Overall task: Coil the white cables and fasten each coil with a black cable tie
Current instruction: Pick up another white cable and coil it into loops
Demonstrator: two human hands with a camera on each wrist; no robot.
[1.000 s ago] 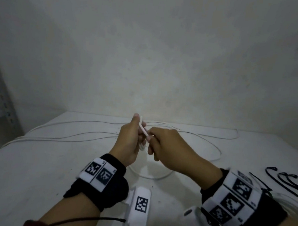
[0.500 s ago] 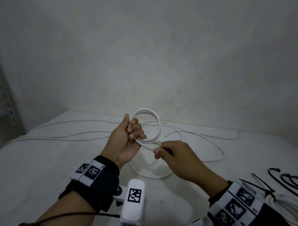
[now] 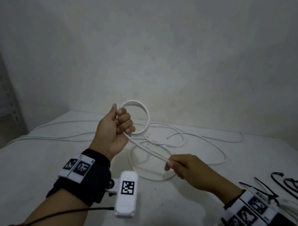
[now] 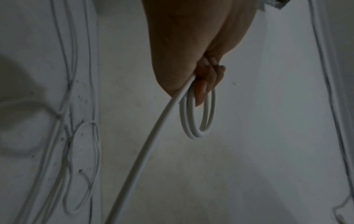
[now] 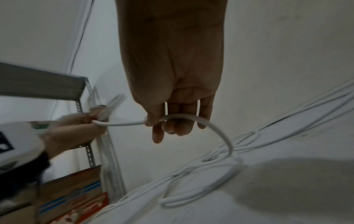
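Observation:
My left hand (image 3: 119, 126) is raised above the table and grips a small coil of white cable (image 3: 144, 112), a few loops standing upright beside the fist; the left wrist view shows the coil (image 4: 199, 121) hanging from the curled fingers. From the coil the white cable (image 3: 149, 151) runs down to my right hand (image 3: 172, 164), which pinches it low near the table; in the right wrist view the right hand (image 5: 159, 121) has the cable (image 5: 191, 117) arching past the fingers. The rest of the cable lies in loose loops on the table (image 3: 203, 152).
Several black cable ties (image 3: 281, 182) lie on the white table (image 3: 34, 175) at the right, beside another white coil (image 3: 295, 204) partly hidden behind my right wrist. More white cable (image 3: 58, 138) stretches across the left of the table. A metal shelf (image 3: 2, 102) stands at the left.
The hands came apart: my left hand rose and now shows a formed coil, while my right hand slid down and right along the cable towards the table, drawing out a straight length.

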